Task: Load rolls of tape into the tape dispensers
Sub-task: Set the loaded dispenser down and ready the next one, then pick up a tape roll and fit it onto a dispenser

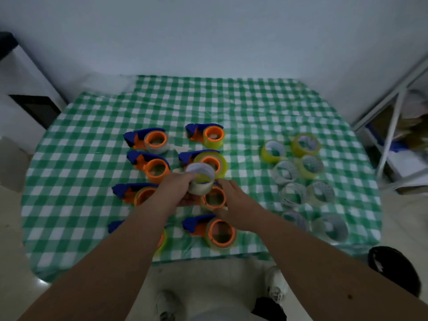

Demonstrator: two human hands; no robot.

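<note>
You face a plain pale wall (pixel 208 31) in dim light. To your right stands a white metal shelf frame (pixel 393 117); to your left, a white cabinet (pixel 20 89); below, a pale glossy floor (pixel 208 274).

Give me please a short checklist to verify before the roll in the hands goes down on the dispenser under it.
1. Left hand holds the tape roll: ok.
2. Right hand steadies the dispenser under it: cannot tell, grip partly hidden.
3. Orange hub of this dispenser is bare of tape: cannot tell, blurred.
4. Roll sits centred over the hub: not ok, it is offset toward the far side.
5. Spare rolls wait on the cloth: ok.
</note>
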